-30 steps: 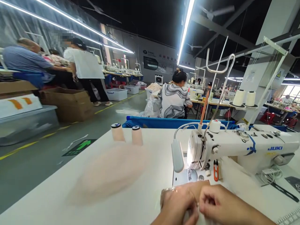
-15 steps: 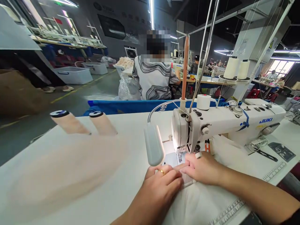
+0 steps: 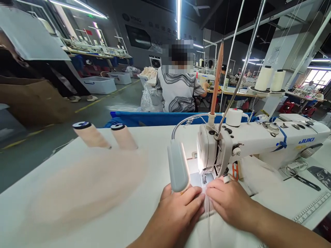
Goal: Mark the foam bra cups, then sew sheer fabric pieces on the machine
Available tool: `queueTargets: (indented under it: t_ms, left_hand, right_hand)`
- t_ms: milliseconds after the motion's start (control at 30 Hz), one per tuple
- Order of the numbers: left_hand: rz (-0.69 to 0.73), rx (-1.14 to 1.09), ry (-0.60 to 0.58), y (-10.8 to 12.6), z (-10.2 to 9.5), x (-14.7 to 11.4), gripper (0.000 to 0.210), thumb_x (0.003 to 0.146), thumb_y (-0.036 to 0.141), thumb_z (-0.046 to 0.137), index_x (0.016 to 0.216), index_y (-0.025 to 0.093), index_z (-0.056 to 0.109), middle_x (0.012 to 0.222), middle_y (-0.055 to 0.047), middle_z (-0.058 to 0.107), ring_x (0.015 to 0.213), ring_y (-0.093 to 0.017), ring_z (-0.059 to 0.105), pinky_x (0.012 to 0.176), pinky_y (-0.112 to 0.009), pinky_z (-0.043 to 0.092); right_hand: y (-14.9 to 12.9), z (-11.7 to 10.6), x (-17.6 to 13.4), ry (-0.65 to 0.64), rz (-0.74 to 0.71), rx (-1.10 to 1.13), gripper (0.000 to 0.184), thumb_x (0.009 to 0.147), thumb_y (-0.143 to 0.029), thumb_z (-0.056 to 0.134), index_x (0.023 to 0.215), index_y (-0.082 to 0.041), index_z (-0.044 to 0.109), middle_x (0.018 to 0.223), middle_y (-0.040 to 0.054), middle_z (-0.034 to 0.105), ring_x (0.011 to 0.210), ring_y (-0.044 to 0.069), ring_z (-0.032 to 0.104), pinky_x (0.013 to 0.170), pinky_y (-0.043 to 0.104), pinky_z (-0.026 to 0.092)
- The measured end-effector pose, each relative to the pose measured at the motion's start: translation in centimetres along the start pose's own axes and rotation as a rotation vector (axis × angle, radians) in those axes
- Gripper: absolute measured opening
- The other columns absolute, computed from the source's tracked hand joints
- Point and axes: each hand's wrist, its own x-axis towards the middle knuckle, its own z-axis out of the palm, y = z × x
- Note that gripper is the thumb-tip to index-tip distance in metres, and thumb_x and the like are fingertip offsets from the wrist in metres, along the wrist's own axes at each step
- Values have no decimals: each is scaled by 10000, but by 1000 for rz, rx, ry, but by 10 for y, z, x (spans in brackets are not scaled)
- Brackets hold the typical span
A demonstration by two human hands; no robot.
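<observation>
Left hand [image 3: 178,208]: fingers bent and drawn close together at the edge of pale, thin fabric [image 3: 209,229]; cannot tell whether they pinch it or only press. Right hand [image 3: 231,203]: fingers likewise gathered narrow, tips facing the left's across a slim gap; grip hidden too. Fabric lies in that gap and spreads toward the wearer. Presser foot [image 3: 205,178] of the JUKI sewing machine [image 3: 254,142] sits just beyond both sets of fingertips. Lamp [image 3: 178,168] overhangs the left knuckles; orange thread snips [image 3: 234,170] lie just past the right hand.

Risks, as judged: fingertips this near the foot could be caught by the needle if the machine ran with them further in. Uneven pull between hands could skew or pucker the thin fabric.
</observation>
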Motion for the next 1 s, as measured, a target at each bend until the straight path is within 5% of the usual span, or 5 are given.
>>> queueTargets:
  t_ms: [333, 1000]
  left_hand:
    - [-27, -1, 83, 0, 9, 0, 361, 1113, 275, 375, 1082, 232, 733, 1076, -24, 828, 973, -266, 712, 924, -487, 345]
    - [-15, 14, -18, -7, 11, 1, 278, 1038, 174, 453, 1151, 235, 699, 1103, -56, 772, 925, -288, 681, 842, -478, 369]
  right_hand:
    - [5, 0, 2, 34, 59, -87, 154, 959, -88, 632, 1025, -216, 686, 1086, 19, 778, 842, 241, 569, 811, 379, 434]
    - [9, -2, 2, 66, 51, -87, 187, 948, -69, 608, 1022, -218, 694, 1167, 77, 786, 940, 253, 617, 830, 369, 475]
